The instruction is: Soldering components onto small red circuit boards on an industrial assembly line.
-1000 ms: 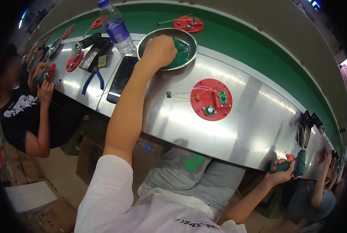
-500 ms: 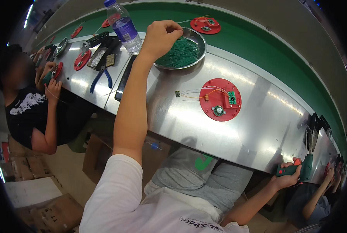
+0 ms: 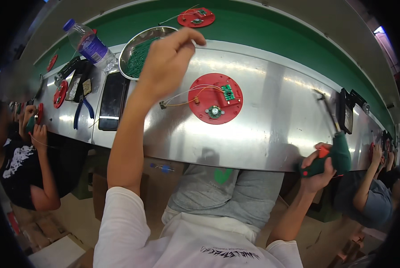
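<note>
My left hand (image 3: 169, 58) is over the steel table, just right of a metal bowl (image 3: 123, 50) heaped with thin green wires (image 3: 138, 57). Its thumb and forefinger are pinched together; anything between them is too small to make out. Below and to the right lies a round red plastic disc (image 3: 200, 111) with a green circuit board (image 3: 228, 92), a round speaker-like part (image 3: 215, 112) and thin wires leading to a tiny board (image 3: 163, 105). My right hand (image 3: 318, 176) grips a green soldering gun (image 3: 341, 152) with a red trigger, its metal tip pointing up over the table.
A water bottle (image 3: 91, 47), a black phone (image 3: 113, 100) and blue-handled pliers (image 3: 82, 111) are on the left. Another red disc (image 3: 195, 18) lies on the green strip behind. A black holder (image 3: 345, 111) stands at right. Co-workers sit on both sides (image 3: 30, 174).
My left hand has moved from above the wire bowl toward the red disc. My right hand has raised the soldering gun at the table's edge. The view has turned, shifting everything leftward.
</note>
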Tool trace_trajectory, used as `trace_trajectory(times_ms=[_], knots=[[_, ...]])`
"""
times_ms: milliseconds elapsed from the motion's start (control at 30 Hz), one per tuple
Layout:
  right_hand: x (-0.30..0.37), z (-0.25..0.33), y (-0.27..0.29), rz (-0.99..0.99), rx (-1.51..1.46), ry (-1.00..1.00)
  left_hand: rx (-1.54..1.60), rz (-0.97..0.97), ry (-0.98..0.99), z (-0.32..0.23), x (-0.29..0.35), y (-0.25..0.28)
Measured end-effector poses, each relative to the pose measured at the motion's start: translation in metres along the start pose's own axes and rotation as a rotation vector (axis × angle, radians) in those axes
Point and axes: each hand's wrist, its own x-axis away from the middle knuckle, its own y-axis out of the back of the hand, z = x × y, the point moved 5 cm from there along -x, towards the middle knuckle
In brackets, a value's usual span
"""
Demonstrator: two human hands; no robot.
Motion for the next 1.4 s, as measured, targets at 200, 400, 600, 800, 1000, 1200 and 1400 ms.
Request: trace_trajectory(times_ms=[200,400,600,800,1000,1200,1400], knots=[[0.015,-0.007,-0.048,0.284,0.088,-0.032,0.195,-0.130,0.037,0.001,0.077,-0.031],[0.004,-0.022,-0.077,0.551,0.149,-0.125,-0.110,-0.299,-0.056,-0.004,0.098,-0.054],[0.002,-0.023,-0.083,0.524,0.098,-0.183,-0.122,-0.285,-0.073,0.002,0.103,-0.060],[-0.005,-0.024,-0.087,0.549,0.141,-0.208,-0.127,-0.308,-0.061,0.001,0.104,-0.059],[-0.004,-0.026,-0.086,0.457,0.088,-0.254,-0.117,-0.324,-0.034,0.004,0.102,-0.059],[-0.007,-0.028,-0.089,0.525,0.088,-0.269,-0.134,-0.323,-0.045,0.005,0.101,-0.057],[-0.005,-0.031,-0.082,0.385,-0.004,-0.232,-0.156,-0.287,-0.065,0.003,0.103,-0.056]])
